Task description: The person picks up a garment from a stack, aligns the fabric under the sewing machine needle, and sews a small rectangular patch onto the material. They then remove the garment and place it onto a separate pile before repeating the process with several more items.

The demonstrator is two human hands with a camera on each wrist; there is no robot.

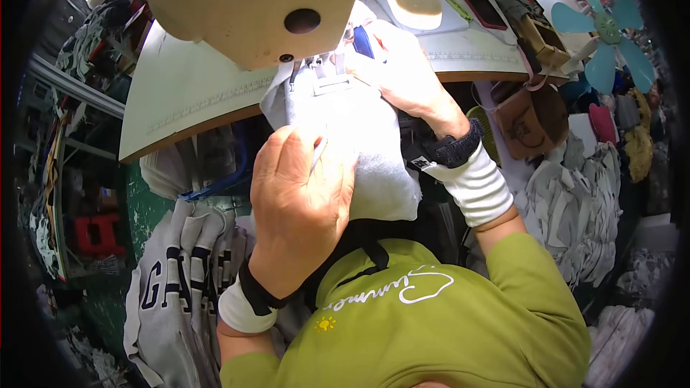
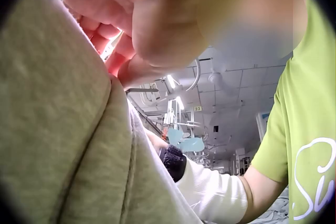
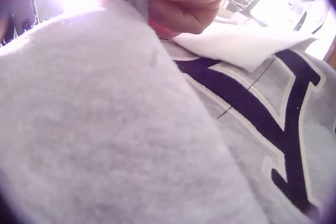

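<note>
Pale grey fabric (image 1: pixel 381 172) lies under the presser foot (image 1: pixel 316 65) of a sewing machine (image 1: pixel 237 0) and hangs over the table edge. The left hand (image 1: pixel 298 194) pinches its near left part; in the left wrist view that hand (image 2: pixel 163 24) has curled fingers at the folded cloth (image 2: pixel 47 103). Beside the needle area, the right hand (image 1: pixel 406 75) grips the fabric's far right part. From the right wrist, the hand (image 3: pixel 178 3) pinches the cloth edge (image 3: pixel 105 103), beside a white layer (image 3: pixel 236 45) and a navy letter (image 3: pixel 294 150). Some fingertips are hidden.
The white table (image 1: pixel 194 86) carries a ruler strip and a phone (image 1: pixel 478 3). A teal fan (image 1: pixel 607 29) stands at the right. Grey lettered garments (image 1: pixel 180 280) hang at lower left, and more cloth (image 1: pixel 575 201) is heaped at right.
</note>
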